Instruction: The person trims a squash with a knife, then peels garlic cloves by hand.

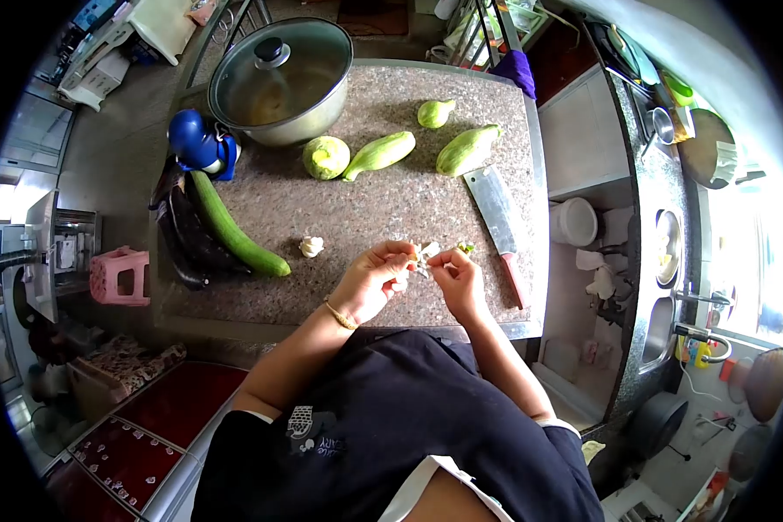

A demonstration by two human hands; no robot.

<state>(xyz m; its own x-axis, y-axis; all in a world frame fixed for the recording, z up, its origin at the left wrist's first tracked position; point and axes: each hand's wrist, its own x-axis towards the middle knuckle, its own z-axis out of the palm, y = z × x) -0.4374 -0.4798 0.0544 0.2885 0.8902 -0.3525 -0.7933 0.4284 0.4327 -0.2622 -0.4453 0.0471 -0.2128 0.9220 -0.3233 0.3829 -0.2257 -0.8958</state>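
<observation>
My left hand [379, 277], with a gold bracelet at the wrist, pinches a small pale garlic clove near the front of the stone tabletop [322, 209]. Close on its right, the fingertips of my right hand [459, 280] are pinched at the same clove, which they partly hide. White bits of garlic [429, 250] lie just beyond the fingertips, and a small green scrap [466, 248] is beside them. A garlic bulb [311, 247] sits to the left of my hands. To the right rests a cleaver [494, 209], its red handle pointing toward me.
Pale green squashes [381, 156] lie across the back of the table. A large lidded pot [280, 83] stands at the back left, near a blue bottle [196, 143]. Dark eggplants [191, 230] and a long green gourd [235, 228] lie left. A sink counter [639, 217] runs along the right.
</observation>
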